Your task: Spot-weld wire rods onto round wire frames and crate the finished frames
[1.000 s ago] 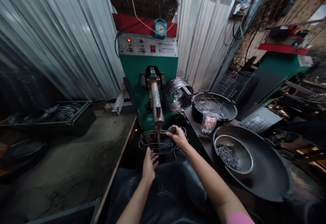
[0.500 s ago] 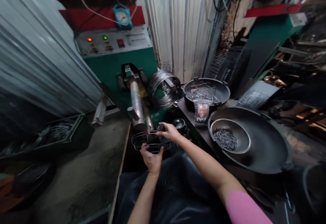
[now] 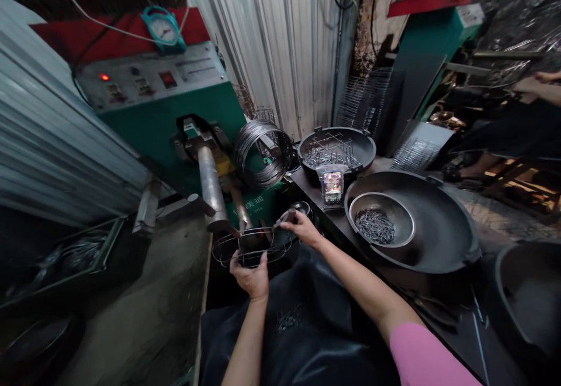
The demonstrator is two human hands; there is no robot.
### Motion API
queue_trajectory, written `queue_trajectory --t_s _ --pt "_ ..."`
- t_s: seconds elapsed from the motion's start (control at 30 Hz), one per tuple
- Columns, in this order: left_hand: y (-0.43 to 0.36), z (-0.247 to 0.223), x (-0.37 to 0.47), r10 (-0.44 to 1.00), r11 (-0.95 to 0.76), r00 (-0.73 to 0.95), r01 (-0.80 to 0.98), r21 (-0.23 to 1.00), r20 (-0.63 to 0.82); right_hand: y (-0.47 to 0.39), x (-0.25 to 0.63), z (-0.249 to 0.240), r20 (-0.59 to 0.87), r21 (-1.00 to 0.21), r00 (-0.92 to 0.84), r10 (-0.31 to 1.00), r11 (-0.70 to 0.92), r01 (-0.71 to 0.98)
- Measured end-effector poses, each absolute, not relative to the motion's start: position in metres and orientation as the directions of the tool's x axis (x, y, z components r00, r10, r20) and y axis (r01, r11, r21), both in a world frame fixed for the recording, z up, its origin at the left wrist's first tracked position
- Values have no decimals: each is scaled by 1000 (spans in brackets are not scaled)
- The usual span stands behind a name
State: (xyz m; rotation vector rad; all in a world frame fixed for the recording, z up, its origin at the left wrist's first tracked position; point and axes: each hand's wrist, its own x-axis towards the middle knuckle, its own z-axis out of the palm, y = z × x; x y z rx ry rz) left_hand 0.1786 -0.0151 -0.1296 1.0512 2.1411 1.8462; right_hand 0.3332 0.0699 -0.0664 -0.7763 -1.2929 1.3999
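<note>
An oval wire frame (image 3: pixel 280 252) lies under the metal arm (image 3: pixel 210 184) of a green machine (image 3: pixel 175 111). My left hand (image 3: pixel 250 278) grips the near side of the frame, its thumb and fingers on the wires. My right hand (image 3: pixel 301 228) is at the frame's far right side, its fingers pinched on a small dark grey piece whose form is hard to make out. The frame's left part is close to the tip of the machine arm. Small metal pieces (image 3: pixel 288 319) lie on the dark apron over my lap.
To the right, a steel bowl (image 3: pixel 407 222) of short metal pieces stands in a big black pan (image 3: pixel 447 240). Behind are another pan (image 3: pixel 368 151) of wire parts, a plastic packet (image 3: pixel 332 187) and a wire coil (image 3: pixel 243 155). A person's hand (image 3: pixel 532 85) shows at far right.
The view has turned to the right. My right hand has drawn back a little from the frame's middle toward its right side, with the dark piece. The green light on the machine has gone out.
</note>
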Motion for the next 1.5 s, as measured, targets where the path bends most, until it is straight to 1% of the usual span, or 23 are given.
queue_trajectory --t_s 0.07,0.13,0.23,0.33,0.4,0.43,0.53,0.6,0.73,0.83,0.93,1.07,1.2,1.37,1.5 --pt "-14 -133 175 574 44 -731 479 877 370 62 336 -86 181 -964 -213 960 131 -231" --pt "-12 -137 170 588 59 -680 577 815 438 59 338 -99 186 -969 -206 961 145 -199" --pt "-9 -142 163 604 67 -595 701 710 530 63 338 -103 209 -973 -290 934 168 -159" --pt "-8 -143 158 607 56 -556 743 667 568 69 337 -89 223 -975 -413 883 199 -102" --pt "-9 -143 157 621 35 -557 722 691 551 71 336 -74 211 -976 -481 851 212 -53" --pt "-10 -143 157 633 21 -571 688 725 523 71 335 -66 199 -976 -510 837 215 -29" --pt "-14 -141 160 674 6 -643 499 867 365 69 330 -41 158 -969 -605 781 241 59" --pt "-16 -140 160 687 24 -682 364 931 249 68 324 -25 141 -938 -652 745 311 152" --pt "-20 -139 156 706 14 -697 194 981 128 65 307 1 125 -835 -703 700 457 306" --pt "-21 -139 153 726 -10 -684 102 995 78 62 294 11 114 -783 -717 688 506 361" --pt "-22 -140 152 735 -18 -677 47 999 45 59 284 15 105 -734 -701 706 531 424" --pt "-23 -142 151 700 13 -713 65 998 37 57 279 11 108 -686 -663 741 538 489" --pt "-21 -148 148 670 25 -736 154 988 98 55 280 3 128 -714 -606 785 496 493" --pt "-19 -148 147 657 11 -741 194 981 139 52 281 -10 169 -799 -555 814 443 407" --pt "-18 -142 145 659 11 -732 239 971 173 50 284 -14 241 -856 -482 842 419 304"
